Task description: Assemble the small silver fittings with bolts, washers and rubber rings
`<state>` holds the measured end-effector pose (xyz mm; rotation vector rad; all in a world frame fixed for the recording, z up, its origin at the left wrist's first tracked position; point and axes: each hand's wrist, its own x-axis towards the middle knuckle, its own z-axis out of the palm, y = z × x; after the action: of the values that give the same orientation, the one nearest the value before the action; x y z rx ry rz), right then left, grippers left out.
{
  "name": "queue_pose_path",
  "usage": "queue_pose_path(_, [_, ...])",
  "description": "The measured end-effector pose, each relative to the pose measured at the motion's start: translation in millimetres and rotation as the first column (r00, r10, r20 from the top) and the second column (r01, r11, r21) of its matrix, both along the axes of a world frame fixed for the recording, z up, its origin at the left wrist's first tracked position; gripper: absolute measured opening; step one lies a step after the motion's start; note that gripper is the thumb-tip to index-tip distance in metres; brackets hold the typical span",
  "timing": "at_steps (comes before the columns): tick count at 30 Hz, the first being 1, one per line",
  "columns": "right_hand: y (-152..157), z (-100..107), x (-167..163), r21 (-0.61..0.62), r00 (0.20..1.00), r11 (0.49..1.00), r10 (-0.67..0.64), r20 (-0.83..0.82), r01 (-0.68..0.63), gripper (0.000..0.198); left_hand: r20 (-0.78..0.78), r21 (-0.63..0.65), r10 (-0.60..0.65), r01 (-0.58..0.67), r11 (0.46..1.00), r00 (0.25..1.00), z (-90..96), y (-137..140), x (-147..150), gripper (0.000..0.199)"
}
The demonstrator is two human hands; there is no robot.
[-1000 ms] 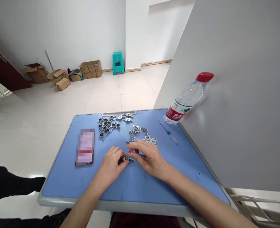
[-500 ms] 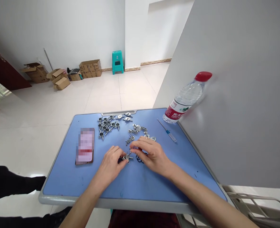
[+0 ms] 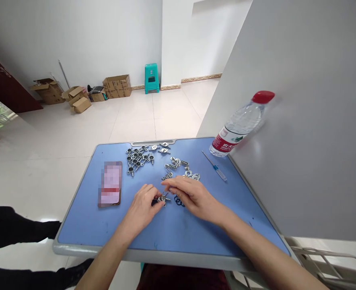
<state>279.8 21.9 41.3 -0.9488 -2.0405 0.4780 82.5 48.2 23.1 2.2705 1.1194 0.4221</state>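
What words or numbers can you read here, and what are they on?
"农夫", it seems, on the bottle; its other print is too blurred.
Phone: screen pixelated, unreadable.
Tall cardboard box: printing too small to read.
Green stool: small mark, unreadable.

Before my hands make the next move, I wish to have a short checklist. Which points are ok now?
1. Left hand grips the metal part: ok.
2. Right hand holds a small piece: cannot tell, too small at its fingertips.
3. Black rings lie apart from the metal part: ok.
4. Screwdriver lies clear of both hands: ok.
5. Bottle has its red cap on: ok.
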Motion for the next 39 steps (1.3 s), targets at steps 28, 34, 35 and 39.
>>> queue_pose_path(28, [6.2, -13.6, -1.2, 0.065, 0.992, 0.990, -0.123, -0.010, 0.124, 0.027, 0.017, 0.135, 0.037, -0.039, 0.990, 0.999, -8.9, 5.1, 4.8, 0.008])
queue_pose_path(34, [8.2, -17.4, -3.4, 0.055, 0.989, 0.988, -0.143, -0.040, 0.145, 0.020, 0.048, 0.102, -0.016, 0.011, 0.995, 0.999, -1.3, 2.2, 1.5, 0.009])
queue_pose_path(35, [8.1, -16.9, -3.3, 0.058, 0.989, 0.987, -0.144, -0.043, 0.147, 0.019, 0.051, 0.098, -0.022, 0.017, 0.995, 0.998, -0.9, 2.3, 0.8, 0.011])
queue_pose_path(39, [6.8, -12.2, -2.1, 0.065, 0.989, 0.987, -0.145, -0.034, 0.147, 0.018, 0.049, 0.079, -0.035, 0.031, 0.996, 0.998, -0.3, 4.3, -0.9, 0.016])
